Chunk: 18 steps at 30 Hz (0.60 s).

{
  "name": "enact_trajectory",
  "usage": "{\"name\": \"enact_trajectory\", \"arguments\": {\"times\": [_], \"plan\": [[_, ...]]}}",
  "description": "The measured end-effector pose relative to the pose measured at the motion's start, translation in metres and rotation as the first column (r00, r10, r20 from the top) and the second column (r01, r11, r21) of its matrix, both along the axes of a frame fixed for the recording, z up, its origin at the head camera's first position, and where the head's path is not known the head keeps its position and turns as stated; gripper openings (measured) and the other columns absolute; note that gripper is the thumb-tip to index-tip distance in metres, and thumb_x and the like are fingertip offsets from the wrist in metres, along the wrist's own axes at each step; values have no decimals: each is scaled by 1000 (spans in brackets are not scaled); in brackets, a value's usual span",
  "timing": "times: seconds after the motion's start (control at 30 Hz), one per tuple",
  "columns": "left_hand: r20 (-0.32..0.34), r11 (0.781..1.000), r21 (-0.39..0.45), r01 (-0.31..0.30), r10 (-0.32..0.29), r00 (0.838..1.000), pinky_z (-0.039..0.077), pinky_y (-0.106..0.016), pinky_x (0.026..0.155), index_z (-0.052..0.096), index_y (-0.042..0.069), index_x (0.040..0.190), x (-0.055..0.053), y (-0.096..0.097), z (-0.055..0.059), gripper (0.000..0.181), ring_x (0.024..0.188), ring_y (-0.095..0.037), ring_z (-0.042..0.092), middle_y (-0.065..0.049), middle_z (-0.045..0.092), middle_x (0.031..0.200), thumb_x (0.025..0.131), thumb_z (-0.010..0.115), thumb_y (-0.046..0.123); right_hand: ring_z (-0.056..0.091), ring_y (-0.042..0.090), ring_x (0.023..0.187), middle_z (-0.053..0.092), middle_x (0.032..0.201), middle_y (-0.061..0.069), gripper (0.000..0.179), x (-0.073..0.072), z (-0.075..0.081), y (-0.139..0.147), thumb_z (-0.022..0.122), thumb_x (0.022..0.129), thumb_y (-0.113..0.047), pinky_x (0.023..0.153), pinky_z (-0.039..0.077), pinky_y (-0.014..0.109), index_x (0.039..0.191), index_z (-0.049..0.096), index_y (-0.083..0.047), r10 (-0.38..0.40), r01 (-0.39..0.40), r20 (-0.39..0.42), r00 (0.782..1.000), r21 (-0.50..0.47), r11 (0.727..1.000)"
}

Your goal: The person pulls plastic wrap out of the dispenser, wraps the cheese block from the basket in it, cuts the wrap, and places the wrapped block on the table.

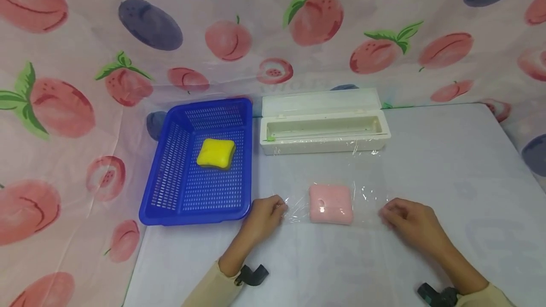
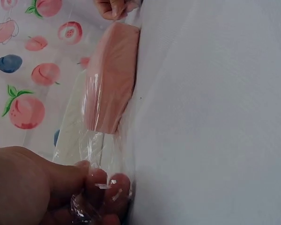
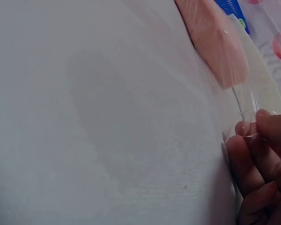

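Observation:
A pink, pillow-shaped block (image 1: 331, 204), like a sponge, lies on the table between both hands. Clear plastic wrap (image 1: 294, 207) covers it and runs back to a white wrap dispenser box (image 1: 325, 146) with its lid raised. My left hand (image 1: 265, 214) pinches the near left corner of the wrap between thumb and fingers; the left wrist view shows the film (image 2: 96, 145) pulled off the block there. At the right edge, my right hand (image 1: 411, 224) pinches the wrap too, and the right wrist view shows film (image 3: 246, 124) between thumb and fingertips.
A blue plastic basket (image 1: 147, 212) stands at the left, close to the left hand, with a yellow sponge-like block (image 1: 216, 153) inside. White cloth (image 1: 469, 179) covers the table. Behind hangs a fruit-print sheet (image 1: 239, 4).

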State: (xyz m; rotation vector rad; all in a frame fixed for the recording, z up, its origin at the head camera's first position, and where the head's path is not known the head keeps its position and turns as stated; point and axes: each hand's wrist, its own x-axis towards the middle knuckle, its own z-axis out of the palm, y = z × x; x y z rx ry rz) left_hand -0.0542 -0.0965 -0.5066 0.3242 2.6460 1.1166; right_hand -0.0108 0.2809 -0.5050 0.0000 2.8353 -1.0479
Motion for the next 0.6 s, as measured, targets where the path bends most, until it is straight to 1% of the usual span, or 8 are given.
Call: {"name": "enact_trajectory", "arguments": {"times": [0.13,0.2,0.27,0.33,0.37,0.43,0.5,0.6], "plan": [[-113,999,-38,-36,32,993,53,-30,65,73,9,99,1,3,1,12,74,-15,62,-1,67,80,100,62,13,58,1,70,71,75,-9,17,-1,4,2,68,99,-33,65,45,23,102,74,-18,-39,39,22,999,30,999],[-190,994,-82,-75,58,980,55,-34,79,72,8,110,5,7,5,15,91,-20,64,-6,68,99,99,64,12,59,-1,74,74,82,-6,16,0,6,2,70,97,-30,65,47,22,106,74,-17,-62,63,-51,997,24,998],[-261,988,-123,-96,61,963,55,-38,86,71,9,114,11,12,11,19,101,-23,62,-7,66,109,97,66,14,57,-4,75,73,85,-4,13,0,8,-3,75,93,-22,63,48,19,105,73,-16,-63,69,-176,982,28,997],[-303,982,-168,-87,33,952,54,-33,80,71,12,110,17,21,15,16,96,-20,60,-5,63,104,96,69,19,56,-4,74,72,85,-4,15,0,11,-12,79,88,-14,62,49,18,101,72,-16,-29,41,-294,956,34,999],[-331,979,-192,-75,8,944,52,-30,76,71,13,106,19,27,17,13,92,-18,60,-3,63,100,96,70,22,56,-4,73,71,83,-5,15,0,12,-19,80,86,-12,61,49,18,98,72,-16,-8,20,-323,946,34,999],[-393,970,-236,-52,-47,918,47,-29,70,70,16,97,21,38,18,11,85,-17,58,0,63,91,95,71,26,54,-3,70,67,77,-9,15,-2,14,-33,83,85,-14,59,48,19,91,70,-18,45,-34,-337,941,38,999],[-450,955,-288,-64,-76,890,41,-28,70,70,19,94,23,50,17,13,85,-17,55,2,62,90,94,73,31,52,-2,66,63,72,-14,15,-5,16,-47,83,85,-19,57,47,20,87,68,-21,94,-89,-298,950,32,996],[-557,924,-357,-136,-94,825,36,-34,72,72,22,94,26,64,17,14,92,-21,52,0,61,97,90,78,34,47,0,61,54,65,-16,18,-10,17,-65,82,87,-27,55,43,20,83,65,-22,157,-152,-224,962,39,988]]}}
